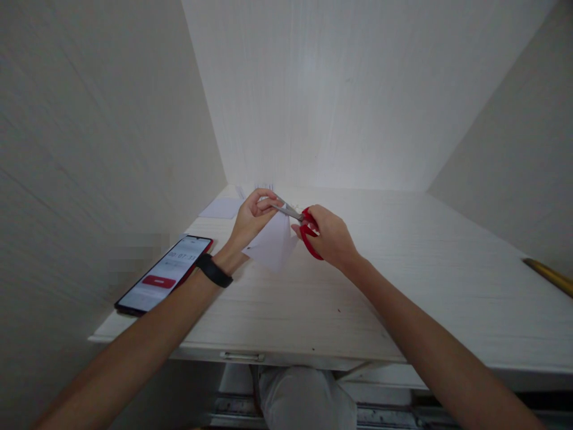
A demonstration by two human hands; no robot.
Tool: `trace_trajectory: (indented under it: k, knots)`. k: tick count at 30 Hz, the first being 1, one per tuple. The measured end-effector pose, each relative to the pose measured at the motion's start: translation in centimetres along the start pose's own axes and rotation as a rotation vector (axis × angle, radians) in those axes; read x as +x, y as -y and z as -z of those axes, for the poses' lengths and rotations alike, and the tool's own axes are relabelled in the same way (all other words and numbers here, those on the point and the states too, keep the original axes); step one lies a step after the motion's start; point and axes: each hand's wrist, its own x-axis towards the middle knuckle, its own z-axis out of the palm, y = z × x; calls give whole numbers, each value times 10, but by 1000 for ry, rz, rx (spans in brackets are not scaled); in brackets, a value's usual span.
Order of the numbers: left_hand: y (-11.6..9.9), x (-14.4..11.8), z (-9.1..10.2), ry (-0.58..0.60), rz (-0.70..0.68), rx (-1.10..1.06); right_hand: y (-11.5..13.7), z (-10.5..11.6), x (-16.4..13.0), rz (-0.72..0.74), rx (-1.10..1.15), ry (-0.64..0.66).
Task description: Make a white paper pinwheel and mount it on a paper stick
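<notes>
2 hands meet above the desk: the left hand [251, 220] pinches a small white sheet of paper [273, 243], plain and hanging slightly tilted, while the right hand [330, 237] grips red-handled scissors [299, 222] whose metal blades meet the sheet's top edge. Below lies a pale wood-grain desk [403, 286] boxed in by cream walls, with a phone [166, 273] lit at the left edge and another paper [221, 208] lying farther back.
</notes>
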Motion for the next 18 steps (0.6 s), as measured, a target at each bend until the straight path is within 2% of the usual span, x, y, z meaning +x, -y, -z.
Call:
trace_trajectory:
  k: [9,13,18]
  knots:
    - [0,-1,0,11,12,33,-1,2,0,34,-76,-32]
    - [0,-5,-3,-24,26,2,-2,2,1,-23,-6,-68]
    - [0,-7,-4,-35,42,-33,-4,1,3,-114,39,-45]
